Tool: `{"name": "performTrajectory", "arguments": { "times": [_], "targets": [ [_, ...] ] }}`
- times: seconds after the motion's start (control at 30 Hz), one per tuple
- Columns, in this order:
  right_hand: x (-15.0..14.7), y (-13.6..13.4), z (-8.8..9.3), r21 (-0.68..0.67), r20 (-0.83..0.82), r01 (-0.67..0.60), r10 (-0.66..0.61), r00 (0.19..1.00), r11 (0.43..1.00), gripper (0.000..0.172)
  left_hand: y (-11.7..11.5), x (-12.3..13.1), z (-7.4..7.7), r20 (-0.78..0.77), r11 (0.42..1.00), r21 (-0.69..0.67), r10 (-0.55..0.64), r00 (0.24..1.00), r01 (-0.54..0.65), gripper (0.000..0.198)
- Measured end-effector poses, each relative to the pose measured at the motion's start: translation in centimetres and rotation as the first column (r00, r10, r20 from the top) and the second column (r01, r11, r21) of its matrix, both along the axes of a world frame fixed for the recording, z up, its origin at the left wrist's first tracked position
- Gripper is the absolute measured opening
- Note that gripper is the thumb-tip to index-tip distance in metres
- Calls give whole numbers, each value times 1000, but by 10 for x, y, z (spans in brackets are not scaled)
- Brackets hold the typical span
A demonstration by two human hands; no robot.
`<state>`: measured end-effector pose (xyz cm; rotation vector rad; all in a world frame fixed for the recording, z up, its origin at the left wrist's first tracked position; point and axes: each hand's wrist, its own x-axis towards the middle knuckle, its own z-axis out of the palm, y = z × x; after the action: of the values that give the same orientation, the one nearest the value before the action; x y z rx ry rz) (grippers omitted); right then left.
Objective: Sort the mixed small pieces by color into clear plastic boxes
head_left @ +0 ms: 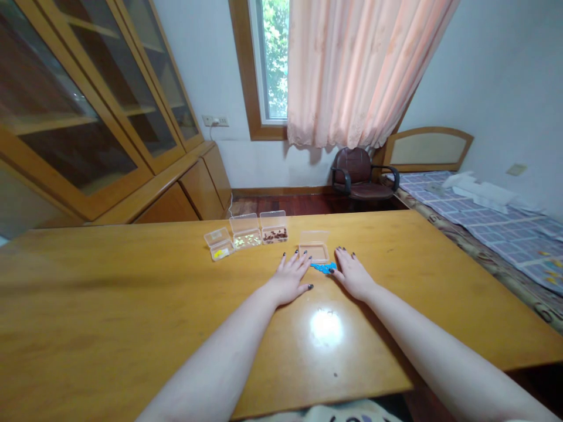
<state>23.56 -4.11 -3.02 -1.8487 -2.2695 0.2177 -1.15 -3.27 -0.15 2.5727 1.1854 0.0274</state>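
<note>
Both hands rest on the wooden table (pixel 145 305), one on each side of a small heap of blue pieces (pixel 324 268). My left hand (pixel 290 277) lies flat with its fingers spread and nothing in it. On the other side my right hand (pixel 350 274) is laid out with its fingers stretched, its thumb at the edge of the blue heap. Just beyond the heap stands a clear plastic box (pixel 314 252) with its lid up; no pieces show inside. The pieces are too small to name.
Left of the hands stand three more open clear boxes: one with dark brown pieces (pixel 275 235), one with pale yellow pieces (pixel 247 241), one with something yellow (pixel 221 254). A brown armchair (pixel 358 173) and a bed (pixel 488 205) are beyond the table; a glass-door cabinet (pixel 109 88) is left.
</note>
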Motion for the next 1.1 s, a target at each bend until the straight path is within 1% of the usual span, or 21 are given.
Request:
{"name": "performTrajectory", "arguments": {
  "times": [0.13,0.27,0.37,0.43,0.5,0.53,0.57,0.6,0.63,0.67,0.73,0.77,0.87,0.97,1.07,1.1],
  "targets": [
    [-33,-23,2,-17,-1,0,0,1000,1000,77,3,-3,-4,50,999,19,47,998,-49,68],
    [-65,-28,7,-28,-12,35,-35,999,999,82,10,-9,-11,101,992,53,107,989,-113,66],
    [-86,-32,11,-52,-36,-12,10,999,999,82,13,-13,-14,115,986,56,147,982,-155,65],
    [-94,-34,16,-69,-84,-51,46,995,996,81,14,-15,-13,117,986,52,153,981,-160,64],
    [-92,-31,25,-90,-180,-99,81,980,991,76,13,-15,-12,119,987,48,145,982,-152,64],
    [-88,-28,30,-104,-252,-117,88,964,988,68,12,-15,-10,121,988,46,139,983,-145,65],
    [-81,-24,35,-129,-331,-145,96,939,981,57,11,-15,-9,125,990,43,130,984,-136,65],
    [-72,-19,39,-162,-402,-144,68,913,976,46,10,-15,-7,130,992,37,118,984,-124,65],
    [-62,-13,42,-170,-451,-116,27,892,979,41,9,-15,-5,135,993,31,106,985,-112,65],
    [-52,-7,43,-140,-479,-66,-9,878,988,36,8,-15,-4,139,995,24,96,986,-100,64],
    [-35,3,40,-22,-490,28,-35,871,999,30,6,-14,-1,147,997,12,78,986,-80,61],
    [-29,7,37,26,-470,59,-40,882,998,29,6,-14,0,153,997,9,71,986,-73,59],
    [-23,12,28,65,-434,74,-38,900,995,27,5,-14,3,178,998,25,58,982,-63,53],
    [-25,10,27,64,-429,11,18,903,998,26,5,-16,7,209,991,82,90,974,-109,49],
    [-28,5,32,-10,-419,-87,75,905,996,25,6,-20,12,235,972,142,152,960,-188,36],
    [-29,3,34,-40,-410,-117,90,907,992,25,6,-21,14,229,969,151,160,960,-197,31]
  ]
}}
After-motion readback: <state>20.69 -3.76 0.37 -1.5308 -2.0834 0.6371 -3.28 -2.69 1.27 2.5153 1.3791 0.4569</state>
